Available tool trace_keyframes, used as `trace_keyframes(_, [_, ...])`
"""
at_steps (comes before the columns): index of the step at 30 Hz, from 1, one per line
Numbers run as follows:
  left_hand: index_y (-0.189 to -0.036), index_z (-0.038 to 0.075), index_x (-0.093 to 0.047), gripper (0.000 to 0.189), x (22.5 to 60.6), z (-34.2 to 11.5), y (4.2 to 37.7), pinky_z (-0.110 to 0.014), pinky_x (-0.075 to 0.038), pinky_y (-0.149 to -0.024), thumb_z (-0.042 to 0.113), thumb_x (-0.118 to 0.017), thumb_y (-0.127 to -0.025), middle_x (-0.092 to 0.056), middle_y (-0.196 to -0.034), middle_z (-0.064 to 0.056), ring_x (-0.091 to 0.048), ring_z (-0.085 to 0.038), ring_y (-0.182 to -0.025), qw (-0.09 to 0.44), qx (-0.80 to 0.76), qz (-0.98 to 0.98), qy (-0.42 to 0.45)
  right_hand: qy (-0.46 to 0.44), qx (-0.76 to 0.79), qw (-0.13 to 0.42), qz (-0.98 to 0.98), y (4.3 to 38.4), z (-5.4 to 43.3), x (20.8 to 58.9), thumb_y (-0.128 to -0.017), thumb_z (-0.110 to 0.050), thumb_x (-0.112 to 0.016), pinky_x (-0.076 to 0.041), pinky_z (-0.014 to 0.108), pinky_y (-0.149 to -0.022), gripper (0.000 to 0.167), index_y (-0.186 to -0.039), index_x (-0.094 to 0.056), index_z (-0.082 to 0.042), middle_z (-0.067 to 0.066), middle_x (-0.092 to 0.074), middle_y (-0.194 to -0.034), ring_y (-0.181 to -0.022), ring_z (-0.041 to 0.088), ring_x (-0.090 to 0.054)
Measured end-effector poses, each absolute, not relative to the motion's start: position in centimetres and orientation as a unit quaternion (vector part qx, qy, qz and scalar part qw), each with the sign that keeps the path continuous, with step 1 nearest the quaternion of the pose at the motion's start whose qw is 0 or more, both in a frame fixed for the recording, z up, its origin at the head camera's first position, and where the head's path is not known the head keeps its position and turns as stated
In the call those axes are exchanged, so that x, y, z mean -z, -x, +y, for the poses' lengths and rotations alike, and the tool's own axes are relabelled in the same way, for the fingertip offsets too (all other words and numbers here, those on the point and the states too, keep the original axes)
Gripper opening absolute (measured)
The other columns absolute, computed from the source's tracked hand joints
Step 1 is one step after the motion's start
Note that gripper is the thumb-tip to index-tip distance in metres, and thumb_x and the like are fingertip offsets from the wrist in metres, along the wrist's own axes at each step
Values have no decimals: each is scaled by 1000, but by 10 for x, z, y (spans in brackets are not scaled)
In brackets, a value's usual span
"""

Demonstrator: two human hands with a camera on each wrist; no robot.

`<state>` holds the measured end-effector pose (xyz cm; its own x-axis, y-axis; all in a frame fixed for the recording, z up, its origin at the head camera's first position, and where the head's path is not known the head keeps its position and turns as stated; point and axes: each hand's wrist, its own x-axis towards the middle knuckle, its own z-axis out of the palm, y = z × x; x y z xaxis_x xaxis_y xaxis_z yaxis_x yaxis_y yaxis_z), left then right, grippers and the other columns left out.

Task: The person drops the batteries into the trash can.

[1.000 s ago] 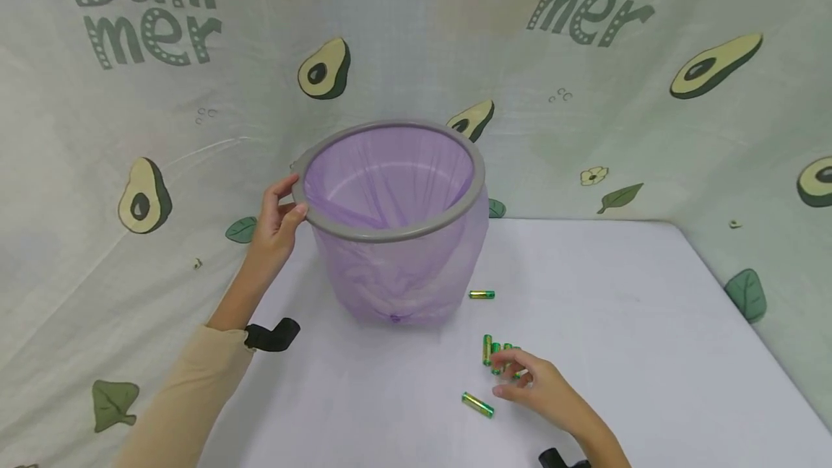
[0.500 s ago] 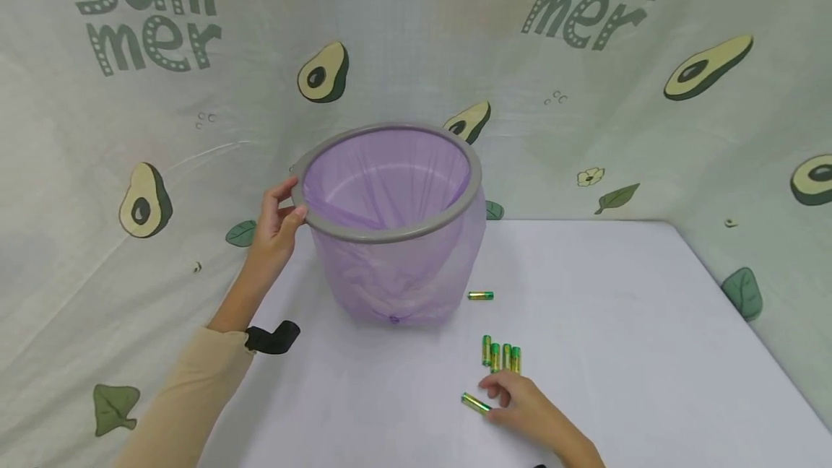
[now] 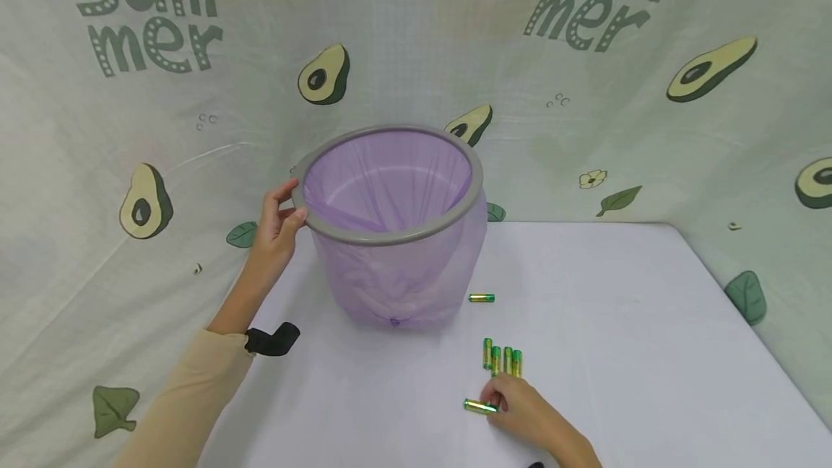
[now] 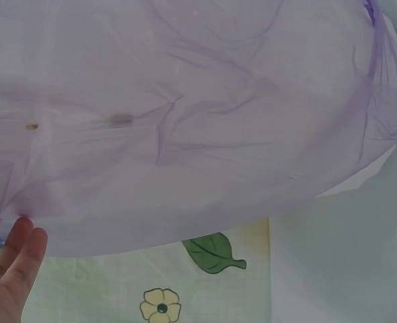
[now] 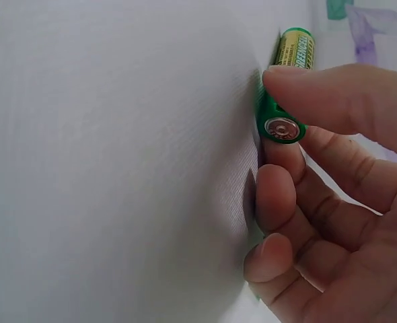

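Observation:
My left hand (image 3: 276, 237) grips the grey rim of a wastebasket (image 3: 390, 238) lined with a thin purple bag (image 3: 396, 280), thumb in front and fingers at the side. In the left wrist view, fingertips (image 4: 30, 252) show at the edge of the purple bag. Low in the head view, my right hand (image 3: 526, 414) pinches a green and gold battery (image 3: 477, 406) at its near end. The right wrist view shows thumb and forefinger on that battery (image 5: 296, 50), close over the white tabletop, its flat end facing the camera.
Several more batteries (image 3: 508, 361) lie side by side just beyond the right hand. One single battery (image 3: 482, 298) lies by the wastebasket's base. Behind the white table (image 3: 617, 323) hangs a cloth (image 3: 403, 35) printed with avocados and leaves.
My right hand has moved left and down from the row of batteries to the separate one, which it now pinches and has turned slightly. The left hand keeps its grip on the rim.

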<state>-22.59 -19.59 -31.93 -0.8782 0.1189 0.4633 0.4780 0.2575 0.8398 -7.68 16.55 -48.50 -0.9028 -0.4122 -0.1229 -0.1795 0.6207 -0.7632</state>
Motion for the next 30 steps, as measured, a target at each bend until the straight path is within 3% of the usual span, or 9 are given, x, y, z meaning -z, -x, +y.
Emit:
trace_keyframes(8, [-142, 1, -25, 49, 319, -195, 225, -9, -40, -87, 7, -40, -96, -29, -133, -6, -45, -5, -103, 150, 576, -781, 188, 180, 418, 138, 879, 80, 171, 486, -74, -4, -65, -39, 19, -56, 14, -87, -65, -10, -4, -55, -78, -67, -1, -43])
trace_keyframes(21, [-142, 1, -25, 49, 318, -194, 227, -9, -40, -87, 7, -40, -96, -30, -129, 2, -45, -5, -103, 151, 576, -780, 192, 183, 410, 95, 888, 88, 178, 468, -78, -5, -66, -40, 18, -54, 11, -88, -69, -8, -7, -54, -78, -65, -2, -41])
trace_keyframes(30, [-142, 1, -25, 50, 318, -194, 226, -8, -40, -87, 8, -41, -95, -29, -133, -6, -45, -4, -103, 151, 569, -785, 191, 180, 421, 49, 888, 93, 184, 451, -81, -7, -66, -41, 17, -53, 6, -87, -68, -8, -9, -53, -74, -65, -3, -42])
